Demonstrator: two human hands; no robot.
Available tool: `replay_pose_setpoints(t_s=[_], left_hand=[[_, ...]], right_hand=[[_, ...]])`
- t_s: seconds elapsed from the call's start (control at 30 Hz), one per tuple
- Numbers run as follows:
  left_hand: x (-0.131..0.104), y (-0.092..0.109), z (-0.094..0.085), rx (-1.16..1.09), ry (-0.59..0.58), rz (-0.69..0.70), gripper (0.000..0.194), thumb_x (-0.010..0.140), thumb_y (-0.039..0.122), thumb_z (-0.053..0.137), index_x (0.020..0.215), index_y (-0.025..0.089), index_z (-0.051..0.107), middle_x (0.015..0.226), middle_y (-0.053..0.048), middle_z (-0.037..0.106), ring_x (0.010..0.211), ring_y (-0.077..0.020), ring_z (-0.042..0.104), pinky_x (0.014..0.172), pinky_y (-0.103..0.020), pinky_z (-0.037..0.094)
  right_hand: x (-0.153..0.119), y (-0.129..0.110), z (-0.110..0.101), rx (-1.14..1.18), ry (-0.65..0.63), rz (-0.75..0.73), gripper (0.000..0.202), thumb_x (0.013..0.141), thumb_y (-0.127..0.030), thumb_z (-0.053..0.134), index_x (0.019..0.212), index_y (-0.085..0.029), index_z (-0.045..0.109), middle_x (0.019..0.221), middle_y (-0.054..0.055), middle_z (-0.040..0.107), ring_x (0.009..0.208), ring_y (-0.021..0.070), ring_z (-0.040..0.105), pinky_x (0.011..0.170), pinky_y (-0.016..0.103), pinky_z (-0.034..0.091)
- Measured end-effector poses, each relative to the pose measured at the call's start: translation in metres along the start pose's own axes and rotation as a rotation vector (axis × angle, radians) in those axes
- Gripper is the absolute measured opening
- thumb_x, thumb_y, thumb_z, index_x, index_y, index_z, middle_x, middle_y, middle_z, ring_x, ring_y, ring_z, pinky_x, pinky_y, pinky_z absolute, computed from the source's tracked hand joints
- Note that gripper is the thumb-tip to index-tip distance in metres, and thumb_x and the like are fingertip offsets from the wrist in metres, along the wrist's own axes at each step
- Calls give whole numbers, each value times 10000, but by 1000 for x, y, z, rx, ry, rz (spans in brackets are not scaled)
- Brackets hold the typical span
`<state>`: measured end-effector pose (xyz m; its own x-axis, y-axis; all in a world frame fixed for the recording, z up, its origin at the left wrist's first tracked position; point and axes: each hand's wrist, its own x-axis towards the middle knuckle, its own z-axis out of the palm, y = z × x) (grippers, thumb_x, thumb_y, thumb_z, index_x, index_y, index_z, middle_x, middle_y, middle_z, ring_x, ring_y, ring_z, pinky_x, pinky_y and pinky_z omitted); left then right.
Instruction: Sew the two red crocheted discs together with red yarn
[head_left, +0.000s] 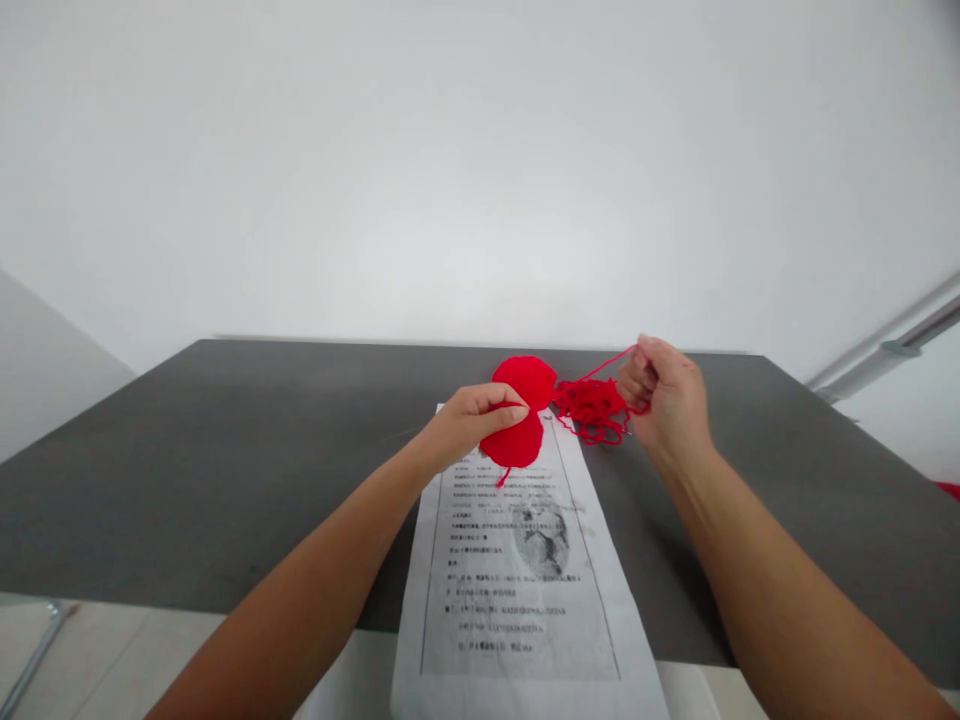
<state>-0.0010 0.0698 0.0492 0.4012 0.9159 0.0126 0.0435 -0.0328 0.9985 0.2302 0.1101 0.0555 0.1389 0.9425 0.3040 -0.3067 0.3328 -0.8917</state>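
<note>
My left hand (pixel 487 415) pinches a red crocheted piece (pixel 517 440) between thumb and fingers, near its narrow middle. The piece has two rounded lobes, and a short yarn tail hangs from the lower one. To the right, my right hand (pixel 667 390) is closed around a strand of red yarn (pixel 609 362), which runs taut toward the crocheted piece. A loose tangle of red yarn (pixel 592 408) lies on the table between my hands. Whether the right fist also holds a tool is hidden.
Under my hands, a printed sheet of paper (pixel 517 600) with text and a grey picture lies on the dark grey table (pixel 225 470), overhanging its front edge. A white wall (pixel 480 180) rises behind. A metal pipe (pixel 870 372) runs at the right.
</note>
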Motion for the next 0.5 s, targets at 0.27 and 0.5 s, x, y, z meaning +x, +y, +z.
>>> replay_pose_setpoints(t_s=[0.27, 0.5], left_hand=[[-2, 0, -1, -64, -26, 40, 304, 763, 431, 714, 771, 143, 615, 665, 7, 613, 577, -92, 546, 548, -210, 397], [-2, 2, -2, -195, -64, 26, 263, 695, 323, 765, 844, 138, 652, 710, -5, 661, 605, -103, 584, 589, -226, 428]], right_hand=[[13, -2, -23, 49, 179, -104, 369, 811, -358, 659, 564, -233, 415, 449, -87, 215, 384, 79, 146, 355, 260, 145], [12, 15, -12, -275, 106, -27, 232, 788, -402, 681, 700, -222, 564, 647, -17, 560, 565, 119, 497, 535, 258, 405]])
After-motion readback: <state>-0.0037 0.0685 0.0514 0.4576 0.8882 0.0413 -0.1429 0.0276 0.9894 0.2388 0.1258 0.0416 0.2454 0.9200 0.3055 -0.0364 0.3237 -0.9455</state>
